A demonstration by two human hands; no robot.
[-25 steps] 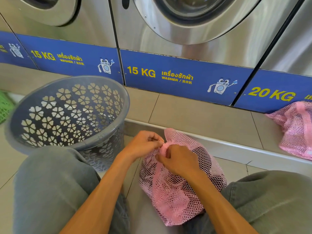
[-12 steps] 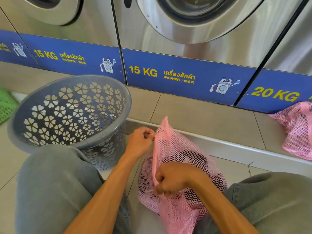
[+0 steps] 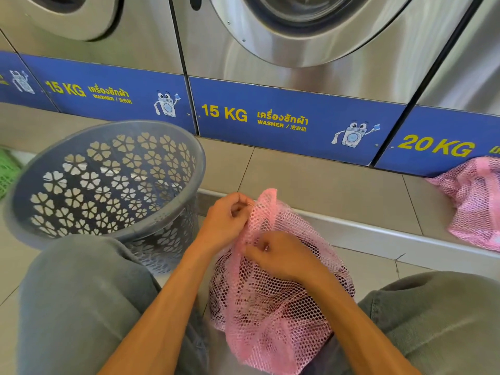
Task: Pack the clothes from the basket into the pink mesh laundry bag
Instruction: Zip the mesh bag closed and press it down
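Note:
A pink mesh laundry bag (image 3: 273,307) stands on the floor between my knees, with dark clothes showing through the mesh. My left hand (image 3: 226,219) pinches the bag's upper edge near its raised corner. Just below it, my right hand (image 3: 281,257) pinches the mesh at the bag's top. To the left stands the grey plastic basket (image 3: 151,234) with flower-shaped cut-outs; no clothes show inside it.
Steel washing machines (image 3: 297,63) with blue 15 KG and 20 KG panels line a raised tiled step (image 3: 324,190) ahead. A second pink mesh bag (image 3: 479,201) lies on that step at the right. A green basket (image 3: 6,169) peeks in at the far left edge.
My right hand slid down the bag's edge away from the left hand, then came back up close under it. The bag's top corner got pulled upright. The basket stayed put.

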